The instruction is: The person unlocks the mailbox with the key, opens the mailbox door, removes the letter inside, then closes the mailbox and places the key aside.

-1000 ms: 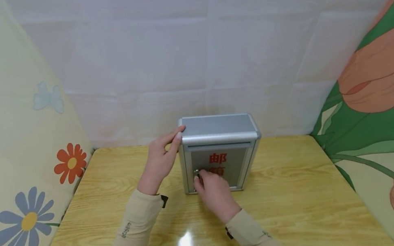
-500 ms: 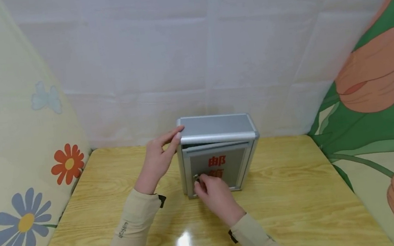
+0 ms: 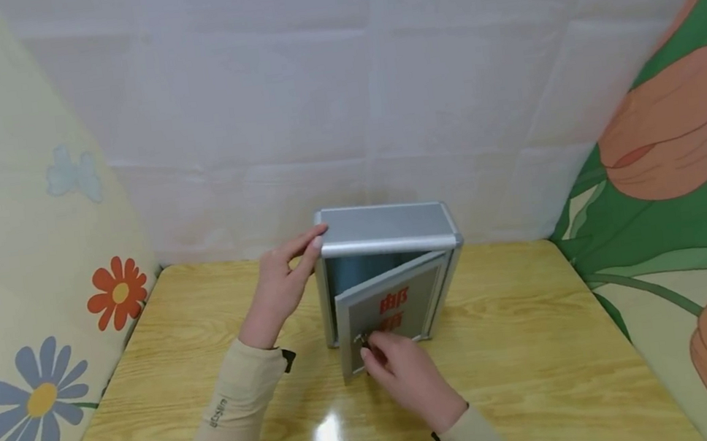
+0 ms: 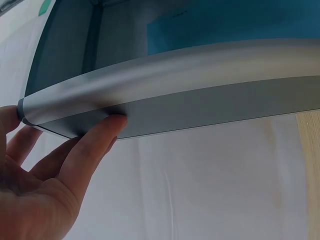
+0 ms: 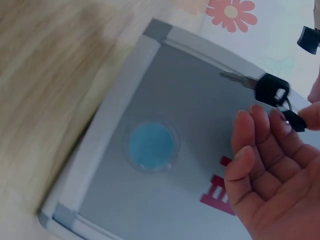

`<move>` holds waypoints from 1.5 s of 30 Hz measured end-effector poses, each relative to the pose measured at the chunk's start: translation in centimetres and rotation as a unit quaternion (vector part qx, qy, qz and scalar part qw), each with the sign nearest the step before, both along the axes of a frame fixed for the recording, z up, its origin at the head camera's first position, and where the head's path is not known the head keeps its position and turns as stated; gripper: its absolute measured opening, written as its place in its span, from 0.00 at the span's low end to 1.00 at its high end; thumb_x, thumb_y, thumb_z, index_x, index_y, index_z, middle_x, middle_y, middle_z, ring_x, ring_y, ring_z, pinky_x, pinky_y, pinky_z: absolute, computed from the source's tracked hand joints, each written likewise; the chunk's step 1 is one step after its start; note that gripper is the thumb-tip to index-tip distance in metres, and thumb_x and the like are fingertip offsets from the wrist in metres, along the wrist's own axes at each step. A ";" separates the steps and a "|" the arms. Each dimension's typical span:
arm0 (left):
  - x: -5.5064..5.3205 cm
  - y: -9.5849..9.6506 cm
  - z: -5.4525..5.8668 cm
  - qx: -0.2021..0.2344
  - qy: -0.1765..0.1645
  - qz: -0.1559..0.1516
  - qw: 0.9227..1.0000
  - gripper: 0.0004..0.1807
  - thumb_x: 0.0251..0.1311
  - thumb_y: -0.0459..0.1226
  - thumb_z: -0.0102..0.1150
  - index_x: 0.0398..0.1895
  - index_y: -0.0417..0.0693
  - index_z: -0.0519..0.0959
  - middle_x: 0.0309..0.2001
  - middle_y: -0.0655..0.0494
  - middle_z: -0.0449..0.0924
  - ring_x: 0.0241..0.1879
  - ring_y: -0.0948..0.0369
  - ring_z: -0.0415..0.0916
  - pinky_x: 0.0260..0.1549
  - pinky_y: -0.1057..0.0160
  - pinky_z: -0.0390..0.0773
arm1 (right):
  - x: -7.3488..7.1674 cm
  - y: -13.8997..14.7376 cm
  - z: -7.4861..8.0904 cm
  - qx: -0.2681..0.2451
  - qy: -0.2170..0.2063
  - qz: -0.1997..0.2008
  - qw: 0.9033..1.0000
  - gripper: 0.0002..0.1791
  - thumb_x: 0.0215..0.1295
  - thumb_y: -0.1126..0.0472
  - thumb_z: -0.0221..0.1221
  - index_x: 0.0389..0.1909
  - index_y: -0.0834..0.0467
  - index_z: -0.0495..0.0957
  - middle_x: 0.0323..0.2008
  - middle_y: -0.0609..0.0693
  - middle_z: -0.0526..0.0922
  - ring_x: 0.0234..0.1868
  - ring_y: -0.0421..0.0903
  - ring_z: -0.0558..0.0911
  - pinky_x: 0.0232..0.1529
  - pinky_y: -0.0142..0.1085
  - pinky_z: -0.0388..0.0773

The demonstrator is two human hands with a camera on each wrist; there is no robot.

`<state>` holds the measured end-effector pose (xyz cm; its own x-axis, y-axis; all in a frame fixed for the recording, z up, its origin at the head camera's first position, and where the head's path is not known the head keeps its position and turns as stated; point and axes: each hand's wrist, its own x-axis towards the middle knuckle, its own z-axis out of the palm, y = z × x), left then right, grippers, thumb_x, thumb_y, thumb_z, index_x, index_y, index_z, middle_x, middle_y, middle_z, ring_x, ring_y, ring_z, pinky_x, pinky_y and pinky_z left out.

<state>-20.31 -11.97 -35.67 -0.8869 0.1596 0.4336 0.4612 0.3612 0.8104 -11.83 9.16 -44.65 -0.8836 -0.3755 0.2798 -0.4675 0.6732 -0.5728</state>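
A silver-grey mailbox (image 3: 387,225) with red characters stands upright on the table. Its front door (image 3: 363,313) is swung part way out on the right-hand hinge side, leaving a dark gap at the left. My left hand (image 3: 279,288) holds the top left corner, a finger across the top, as the left wrist view also shows. Pinched between thumb and index finger of my right hand (image 3: 409,375) is a small black-headed key (image 5: 295,121) at the door's lock; its blade is hidden. A second black-headed key (image 5: 270,90) hangs on the same ring.
Inside the mailbox, a blue sheet (image 4: 240,27) shows in the left wrist view. The door has a round window (image 5: 151,145). A wood-grain table (image 3: 528,346) lies beneath, with a white cloth (image 3: 259,99) behind it and flower-patterned sheets at both sides.
The mailbox door has gone from closed to partly open, its left edge swinging toward me. My right hand has moved nearer and slightly right with it. The left hand has stayed at the corner.
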 end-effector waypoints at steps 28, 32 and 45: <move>0.0 0.2 -0.2 -0.004 0.011 -0.004 1.000 0.20 0.69 0.52 0.49 0.61 0.64 0.76 0.60 0.57 0.73 0.53 0.61 0.75 0.39 0.61 0.81 | -2.2 -0.8 6.4 -0.026 0.348 0.036 0.937 0.28 0.70 0.47 0.47 0.60 0.63 0.74 0.59 0.58 0.72 0.63 0.58 0.66 0.66 0.56 0.54; 0.0 0.1 -0.1 -0.004 0.011 -0.004 1.000 0.20 0.69 0.52 0.49 0.61 0.63 0.76 0.61 0.56 0.73 0.52 0.60 0.76 0.39 0.60 0.81 | -2.0 -0.6 6.3 -0.035 0.351 0.045 0.935 0.27 0.70 0.48 0.47 0.59 0.63 0.74 0.59 0.58 0.72 0.62 0.58 0.67 0.65 0.57 0.54; 0.0 0.1 -0.3 0.005 0.008 0.001 1.000 0.19 0.69 0.51 0.50 0.60 0.64 0.77 0.60 0.56 0.74 0.51 0.61 0.76 0.39 0.62 0.81 | 0.5 2.1 6.2 -0.121 0.375 0.098 0.914 0.22 0.70 0.51 0.53 0.51 0.65 0.78 0.54 0.63 0.74 0.58 0.61 0.70 0.65 0.57 0.55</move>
